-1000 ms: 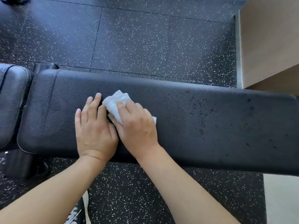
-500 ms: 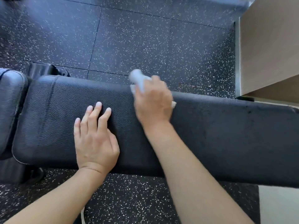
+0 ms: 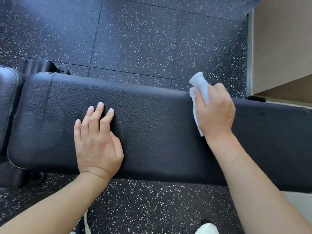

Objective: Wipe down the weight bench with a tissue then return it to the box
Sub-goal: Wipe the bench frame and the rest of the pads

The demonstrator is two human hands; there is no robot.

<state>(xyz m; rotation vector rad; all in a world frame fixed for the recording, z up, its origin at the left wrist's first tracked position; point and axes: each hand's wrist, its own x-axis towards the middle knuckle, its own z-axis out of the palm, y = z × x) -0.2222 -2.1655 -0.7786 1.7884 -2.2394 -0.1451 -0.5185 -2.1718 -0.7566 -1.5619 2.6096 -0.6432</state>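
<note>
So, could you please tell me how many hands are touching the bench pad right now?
2: the left hand rests flat mid-pad; the right hand presses the tissue near its far edge.

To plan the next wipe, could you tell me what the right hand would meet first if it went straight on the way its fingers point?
The right hand grips the tissue at the bench pad's far edge; straight on it would probably meet only speckled floor.

The weight bench is a long black pad of pebbled leather lying level across the scene from left to right. A crumpled white tissue lies on its far edge, toward the right.
</note>
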